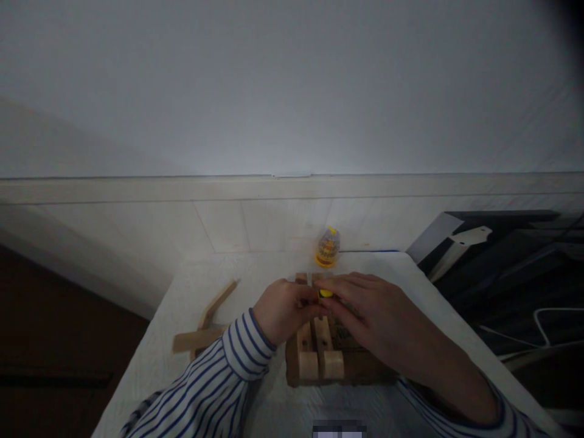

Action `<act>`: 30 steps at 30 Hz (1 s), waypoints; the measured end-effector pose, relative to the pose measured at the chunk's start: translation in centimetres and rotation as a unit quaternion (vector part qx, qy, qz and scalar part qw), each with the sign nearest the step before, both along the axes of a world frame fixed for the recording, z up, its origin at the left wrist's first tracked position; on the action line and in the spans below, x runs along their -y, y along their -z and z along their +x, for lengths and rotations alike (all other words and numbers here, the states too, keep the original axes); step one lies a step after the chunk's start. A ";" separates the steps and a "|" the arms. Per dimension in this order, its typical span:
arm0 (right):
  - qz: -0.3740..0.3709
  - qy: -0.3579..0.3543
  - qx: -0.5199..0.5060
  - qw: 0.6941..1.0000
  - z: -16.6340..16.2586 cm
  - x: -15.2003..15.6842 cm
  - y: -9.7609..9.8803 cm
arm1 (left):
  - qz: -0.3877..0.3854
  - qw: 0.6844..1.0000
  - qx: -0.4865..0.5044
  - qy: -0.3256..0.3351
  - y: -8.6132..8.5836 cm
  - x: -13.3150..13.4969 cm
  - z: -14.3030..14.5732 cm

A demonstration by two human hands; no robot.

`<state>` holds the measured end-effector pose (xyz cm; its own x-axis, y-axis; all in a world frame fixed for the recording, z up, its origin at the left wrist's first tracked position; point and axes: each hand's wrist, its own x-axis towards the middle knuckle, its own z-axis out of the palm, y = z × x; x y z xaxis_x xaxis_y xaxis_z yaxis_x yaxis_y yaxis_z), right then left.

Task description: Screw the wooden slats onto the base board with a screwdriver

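My right hand has its fingers closed around a small yellow-and-black object, mostly hidden by the fingers. Close against it, my left hand is pinched at the same spot; what its fingertips hold is hidden. Beneath both hands lie a light wooden strip and a second strip, side by side, with holes along them and a block at the near end of each. They rest on a brown board or box with dark printing, partly covered by my right hand.
A small clear bottle with a yellow tip and base stands behind the hands by the wall. Left of my left sleeve lie joined wooden pieces on the white table. Dark panels and a white metal bracket are at the right.
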<state>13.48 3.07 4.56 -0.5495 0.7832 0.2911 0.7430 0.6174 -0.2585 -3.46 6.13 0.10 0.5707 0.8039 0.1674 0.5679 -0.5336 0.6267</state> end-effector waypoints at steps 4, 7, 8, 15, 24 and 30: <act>0.011 -0.001 0.010 1.000 0.0 -0.1 0.1 | -0.007 1.000 0.008 0.010 -0.1 0.0 0.0; 0.019 0.006 0.018 1.000 0.0 -0.1 0.0 | -0.014 1.000 0.010 0.019 -0.2 0.0 0.0; 0.021 0.007 0.020 1.000 0.0 0.0 0.0 | -0.016 1.000 0.012 0.022 -0.2 0.0 0.0; 0.031 0.018 0.034 0.999 -0.3 0.2 -0.1 | -0.012 0.999 0.020 0.036 -0.1 -0.1 -0.1; 0.043 0.024 0.053 0.997 -0.3 0.2 -0.1 | -0.014 0.999 0.005 0.046 -0.3 0.0 -0.2; 0.050 0.030 0.059 0.997 -0.4 0.3 -0.3 | -0.025 0.998 0.010 0.053 -0.7 0.0 -0.2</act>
<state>13.07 2.73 4.83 -0.5368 0.7867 0.3050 0.8016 0.5883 -0.1066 -3.61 6.09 0.76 0.6506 0.7461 0.1414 0.4960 -0.5585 0.6649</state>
